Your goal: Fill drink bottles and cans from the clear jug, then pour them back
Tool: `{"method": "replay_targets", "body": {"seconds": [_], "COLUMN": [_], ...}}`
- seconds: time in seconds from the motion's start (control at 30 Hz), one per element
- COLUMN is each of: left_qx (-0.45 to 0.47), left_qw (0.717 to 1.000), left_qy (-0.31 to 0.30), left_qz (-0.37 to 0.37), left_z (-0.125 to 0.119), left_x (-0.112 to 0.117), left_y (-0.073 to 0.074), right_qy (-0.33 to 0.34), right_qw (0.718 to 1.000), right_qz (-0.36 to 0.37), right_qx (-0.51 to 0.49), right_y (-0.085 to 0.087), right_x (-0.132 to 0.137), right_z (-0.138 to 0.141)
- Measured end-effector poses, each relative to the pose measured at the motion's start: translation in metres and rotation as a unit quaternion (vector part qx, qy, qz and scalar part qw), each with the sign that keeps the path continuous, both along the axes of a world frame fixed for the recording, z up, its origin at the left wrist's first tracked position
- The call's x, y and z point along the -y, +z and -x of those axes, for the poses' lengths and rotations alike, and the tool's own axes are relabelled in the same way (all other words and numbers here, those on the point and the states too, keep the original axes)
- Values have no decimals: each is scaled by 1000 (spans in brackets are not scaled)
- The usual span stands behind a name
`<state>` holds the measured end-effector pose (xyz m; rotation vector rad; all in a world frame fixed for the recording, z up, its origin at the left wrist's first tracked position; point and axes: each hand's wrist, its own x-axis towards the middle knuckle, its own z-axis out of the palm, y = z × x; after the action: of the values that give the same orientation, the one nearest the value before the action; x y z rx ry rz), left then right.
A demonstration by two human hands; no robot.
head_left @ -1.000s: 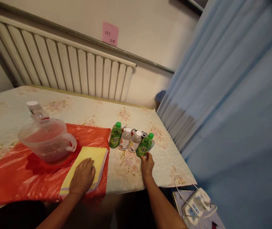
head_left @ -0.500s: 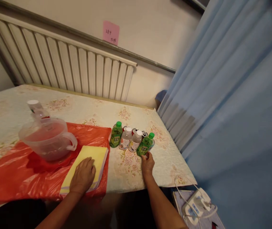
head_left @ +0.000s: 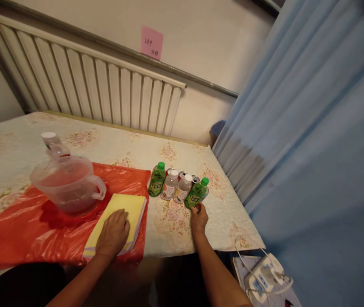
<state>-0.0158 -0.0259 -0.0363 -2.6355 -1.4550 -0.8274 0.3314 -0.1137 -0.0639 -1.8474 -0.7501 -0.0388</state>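
Yellow stack (head_left: 134, 205) pressed under the flat left hand (head_left: 114, 233), seemingly for support; green bottle (head_left: 196, 195) touched low, ahead of the right hand (head_left: 199, 219), perhaps steadied; whether it's clamped can't be told.

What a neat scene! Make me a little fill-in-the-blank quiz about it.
The left hand rests on a folded stack whose top is ____.
The right hand touches a bottle whose cap is ____.
In the front row, the middle two bottles have ____ caps.
The blue curtain hangs on the picture's ____ side.
Missing words: yellow; green; white; right.
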Motion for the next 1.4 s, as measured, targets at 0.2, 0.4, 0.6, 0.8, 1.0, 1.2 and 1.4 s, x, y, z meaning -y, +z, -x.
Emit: {"method": "replay_targets", "body": {"seconds": [0.2,0.4,0.6,0.8,1.0,1.2,1.4], "left_qx": [2,10,64,87,115,150,287], "left_qw": [1000,1000,997,996,992,985,952], "left_qy": [3,3,-7,-4,-23,-52,-3], "left_qz": [1,10,33,35,51,75,109], "left_z": [0,0,2,7,16,28,87], "left_x": [0,3,6,10,15,22,37], "left_y": [-1,0,1,-2,-5,12,57], "right_qy": [-4,-10,-15,4,24,29,40], "right_qw": [1000,1000,999,998,991,988,982], "right_qz": [6,7,23,56,123,141,169], "right_qx": [-3,-9,-20,-16,43,55,68], "right_y": [1,1,0,1,-7,-9,-9], "right_x": [1,3,14,40,54,55,53], "right_z": [2,3,12,33,44,47,49]}}
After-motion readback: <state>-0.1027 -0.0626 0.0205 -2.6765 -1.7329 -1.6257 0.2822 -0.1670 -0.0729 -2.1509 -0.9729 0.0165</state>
